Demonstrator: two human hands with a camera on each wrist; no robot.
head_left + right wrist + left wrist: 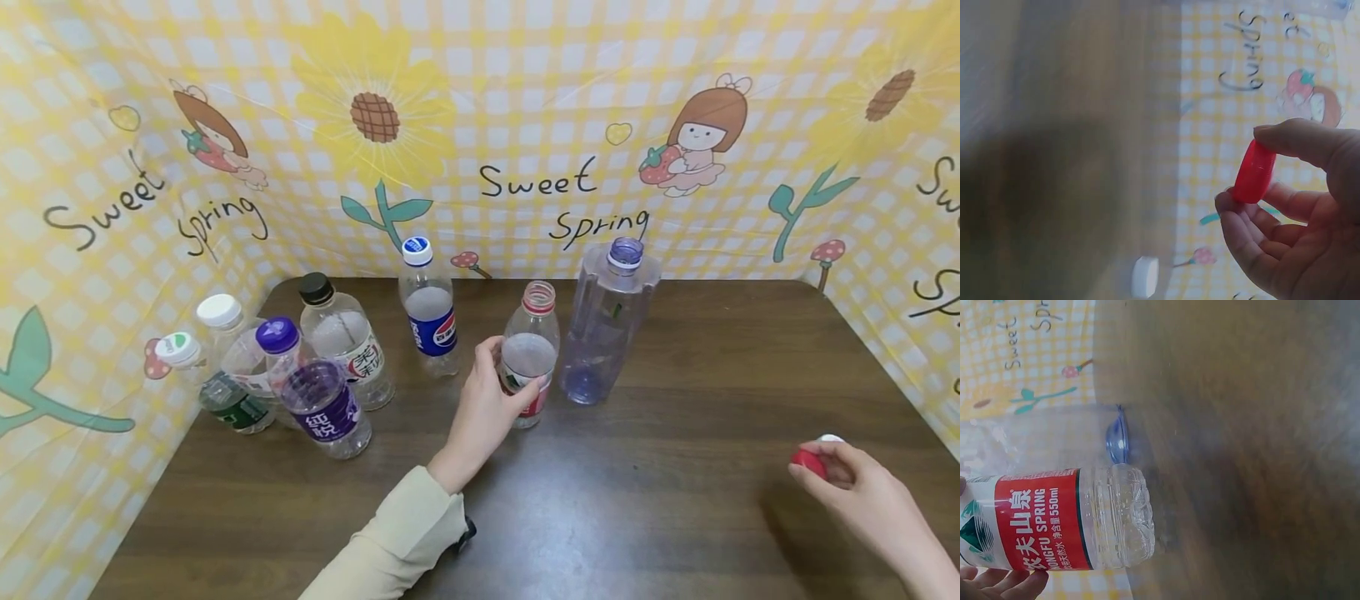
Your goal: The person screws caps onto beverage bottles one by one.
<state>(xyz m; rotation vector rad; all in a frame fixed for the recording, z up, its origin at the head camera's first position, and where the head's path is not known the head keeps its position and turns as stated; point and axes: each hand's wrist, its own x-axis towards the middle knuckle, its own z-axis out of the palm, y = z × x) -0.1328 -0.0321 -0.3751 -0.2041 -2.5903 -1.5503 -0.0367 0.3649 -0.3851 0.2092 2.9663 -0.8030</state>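
My left hand grips a clear water bottle around its middle. In the head view this bottle stands upright with an uncovered mouth; its red and white label shows in the left wrist view. At the right, my right hand pinches a red bottle cap between thumb and fingers, above the table. A white cap lies on the table beyond that hand. Just right of the gripped bottle stands a larger, purple-tinted bottle, also without a cap.
A blue-label cola bottle with its cap on stands at the back. On the left several capped bottles cluster, among them a purple-capped one and a black-capped one. Patterned cloth walls the brown table.
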